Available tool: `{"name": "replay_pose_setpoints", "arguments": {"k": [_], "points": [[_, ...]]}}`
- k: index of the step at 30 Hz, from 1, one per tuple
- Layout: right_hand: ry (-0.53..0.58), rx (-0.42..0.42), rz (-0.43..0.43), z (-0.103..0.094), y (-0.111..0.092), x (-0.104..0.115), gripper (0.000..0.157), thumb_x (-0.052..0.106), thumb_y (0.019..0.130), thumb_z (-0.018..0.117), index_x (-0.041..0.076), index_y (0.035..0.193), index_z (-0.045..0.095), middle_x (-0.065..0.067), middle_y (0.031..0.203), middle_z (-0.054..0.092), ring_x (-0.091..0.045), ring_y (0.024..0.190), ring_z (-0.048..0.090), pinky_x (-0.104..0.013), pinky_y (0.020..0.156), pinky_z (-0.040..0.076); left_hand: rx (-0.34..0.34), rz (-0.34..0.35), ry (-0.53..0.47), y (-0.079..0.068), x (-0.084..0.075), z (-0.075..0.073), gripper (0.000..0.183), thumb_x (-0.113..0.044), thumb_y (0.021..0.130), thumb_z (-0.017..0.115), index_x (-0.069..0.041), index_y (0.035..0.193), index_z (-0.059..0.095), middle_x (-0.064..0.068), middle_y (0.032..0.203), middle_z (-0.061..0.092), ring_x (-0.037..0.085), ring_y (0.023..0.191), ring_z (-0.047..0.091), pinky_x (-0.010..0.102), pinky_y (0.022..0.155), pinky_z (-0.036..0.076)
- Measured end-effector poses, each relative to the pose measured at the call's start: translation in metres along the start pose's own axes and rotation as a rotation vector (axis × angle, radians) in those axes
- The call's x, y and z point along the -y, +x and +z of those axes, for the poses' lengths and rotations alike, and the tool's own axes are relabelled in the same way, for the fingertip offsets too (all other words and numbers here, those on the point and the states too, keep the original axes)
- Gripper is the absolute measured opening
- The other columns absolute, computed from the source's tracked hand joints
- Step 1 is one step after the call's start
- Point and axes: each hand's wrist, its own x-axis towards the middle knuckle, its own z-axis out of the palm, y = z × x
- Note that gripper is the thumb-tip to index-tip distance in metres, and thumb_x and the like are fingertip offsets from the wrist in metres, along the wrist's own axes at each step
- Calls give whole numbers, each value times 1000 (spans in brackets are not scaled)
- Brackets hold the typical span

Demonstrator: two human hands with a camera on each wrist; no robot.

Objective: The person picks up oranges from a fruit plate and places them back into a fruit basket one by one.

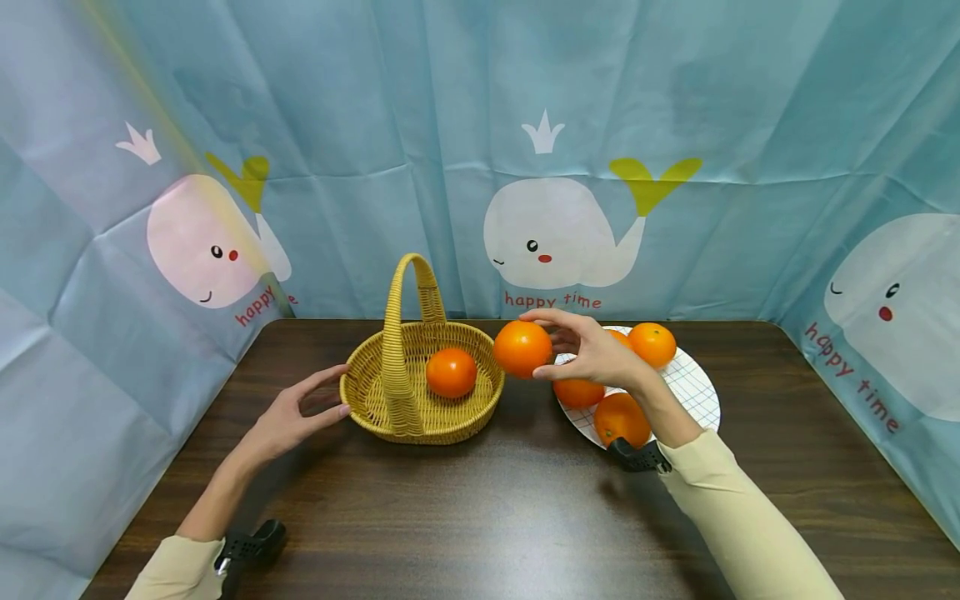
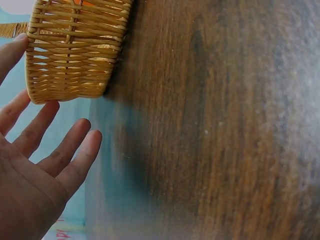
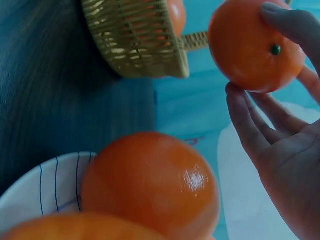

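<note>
Between thumb and fingers my right hand (image 1: 588,350) holds an orange (image 1: 522,349), raised just off the right rim of a yellow wicker basket (image 1: 450,425). In the right wrist view that orange (image 3: 252,47) shows a small green stem spot. Another orange (image 1: 452,372) lies inside the basket, right of its tall arched handle (image 1: 397,350). At the basket's left rim is my left hand (image 1: 288,421), fingers spread and relaxed. The left wrist view has its fingertips against the woven side (image 2: 75,60), with the palm apart from it.
Right of the basket stands a white plate (image 1: 693,392) with a dark grid pattern, holding several oranges (image 1: 622,419); my right forearm passes over its front edge. A light blue curtain (image 1: 420,100) with whale prints hangs behind the dark wooden table (image 1: 450,517).
</note>
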Motion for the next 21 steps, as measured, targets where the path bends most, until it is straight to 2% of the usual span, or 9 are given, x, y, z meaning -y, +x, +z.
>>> {"name": "replay_pose_setpoints", "arguments": {"k": [8,13,21], "points": [[-40,23,-33,16,11,0,72,-1,82,84,8,146,53,-8,134,60,-29,111,65,-44,96,52,2,-2,7,0,1,0,62,-18,99,69,-7,154,42,20,152,44,46,126,53,64,96,46],[-26,55,-46,27,21,-1,71,-1,82,84,4,146,52,-8,136,59,-29,113,64,-44,97,51,1,-4,10,-1,0,0,62,-18,99,69,-8,154,42,20,152,44,46,127,53,63,96,46],[-50,103,-64,45,33,-5,71,0,81,85,7,145,54,-6,138,58,-26,113,64,-42,97,51,5,-1,14,-1,0,0,62,-18,99,69,-6,155,42,20,153,44,46,127,53,63,96,46]]}}
